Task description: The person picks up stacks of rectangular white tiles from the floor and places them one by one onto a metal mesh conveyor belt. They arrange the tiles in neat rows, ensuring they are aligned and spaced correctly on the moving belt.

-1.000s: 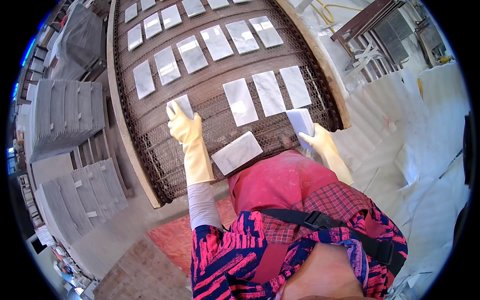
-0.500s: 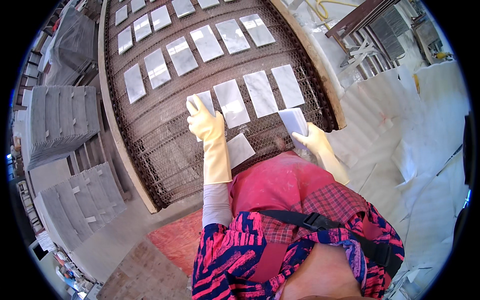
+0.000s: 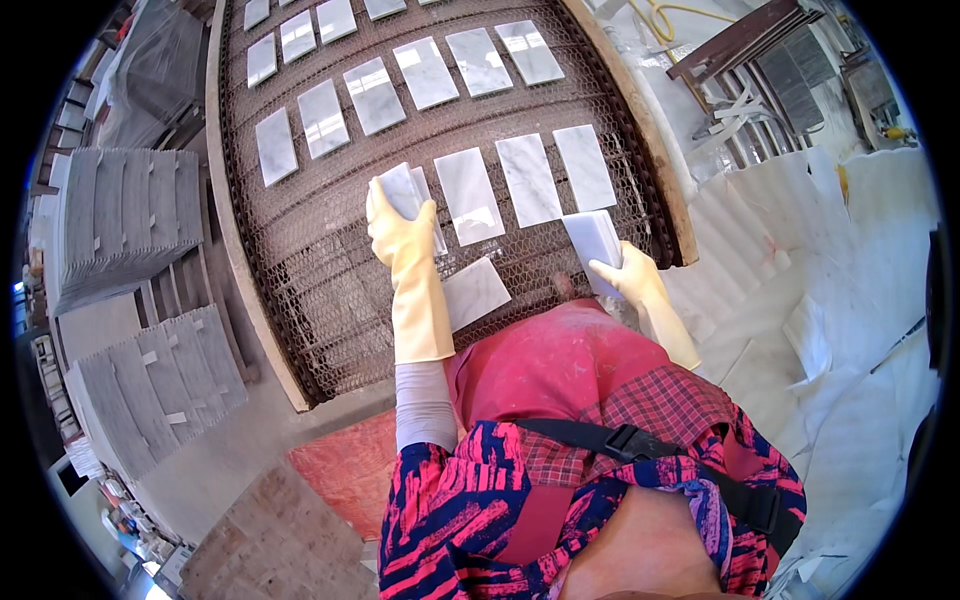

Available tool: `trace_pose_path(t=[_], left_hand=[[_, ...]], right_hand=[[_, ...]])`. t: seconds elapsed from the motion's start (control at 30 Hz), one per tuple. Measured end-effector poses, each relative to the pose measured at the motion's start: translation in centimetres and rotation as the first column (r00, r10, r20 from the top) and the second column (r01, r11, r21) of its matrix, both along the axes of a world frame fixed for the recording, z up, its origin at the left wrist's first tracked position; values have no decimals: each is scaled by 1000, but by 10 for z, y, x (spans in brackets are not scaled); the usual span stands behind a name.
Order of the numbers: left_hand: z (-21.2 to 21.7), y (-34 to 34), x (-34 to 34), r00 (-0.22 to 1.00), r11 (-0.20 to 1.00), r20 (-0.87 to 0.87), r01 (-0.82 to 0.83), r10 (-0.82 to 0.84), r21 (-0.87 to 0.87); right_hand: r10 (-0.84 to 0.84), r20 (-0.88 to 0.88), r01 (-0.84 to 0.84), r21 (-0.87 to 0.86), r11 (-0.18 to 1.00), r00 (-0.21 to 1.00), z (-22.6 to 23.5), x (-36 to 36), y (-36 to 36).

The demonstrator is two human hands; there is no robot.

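Observation:
My left hand [image 3: 401,235], in a cream rubber glove, is closed around the left edge of a grey-veined white marble tile [image 3: 403,187]. This tile sits tilted over the mesh, partly in front of another white tile [image 3: 428,205]. My right hand [image 3: 633,278], gloved alike, grips a small stack of white tiles [image 3: 594,240] above the near right corner of the mesh conveyor [image 3: 330,265]. Between my hands, a shorter tile [image 3: 478,293] lies askew by the apron. Beyond it stand out three flat tiles in a row, one with glossy veining [image 3: 470,195].
More white tiles [image 3: 375,95] lie in rows farther along the conveyor. A wooden rail [image 3: 245,260] borders its left side. Stacks of grey slabs [image 3: 130,225] stand left of it. White sheeting [image 3: 760,270] covers the right side, with a dark metal rack [image 3: 745,45] behind.
My left hand has shifted slightly left and raised its tile askew, uncovering another tile beside it. My right hand still holds the stack, nearly unmoved. The view has shifted a little.

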State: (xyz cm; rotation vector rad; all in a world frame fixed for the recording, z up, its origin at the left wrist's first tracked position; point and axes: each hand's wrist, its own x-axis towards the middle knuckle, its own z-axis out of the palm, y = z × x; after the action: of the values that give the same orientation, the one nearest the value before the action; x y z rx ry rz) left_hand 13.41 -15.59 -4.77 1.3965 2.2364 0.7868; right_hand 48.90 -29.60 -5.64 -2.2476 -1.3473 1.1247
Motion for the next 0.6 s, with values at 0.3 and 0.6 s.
trace_pose_path(t=[0.3,0.6], left_hand=[[12,7,-52,941,986,-338,-83,30,-143],[-28,5,-65,899,996,-439,-39,-3,-86]], right_hand=[[-20,-18,20,-19,1000,1000,3,0,3],[-20,10,20,-7,1000,1000,-3,-3,2]])
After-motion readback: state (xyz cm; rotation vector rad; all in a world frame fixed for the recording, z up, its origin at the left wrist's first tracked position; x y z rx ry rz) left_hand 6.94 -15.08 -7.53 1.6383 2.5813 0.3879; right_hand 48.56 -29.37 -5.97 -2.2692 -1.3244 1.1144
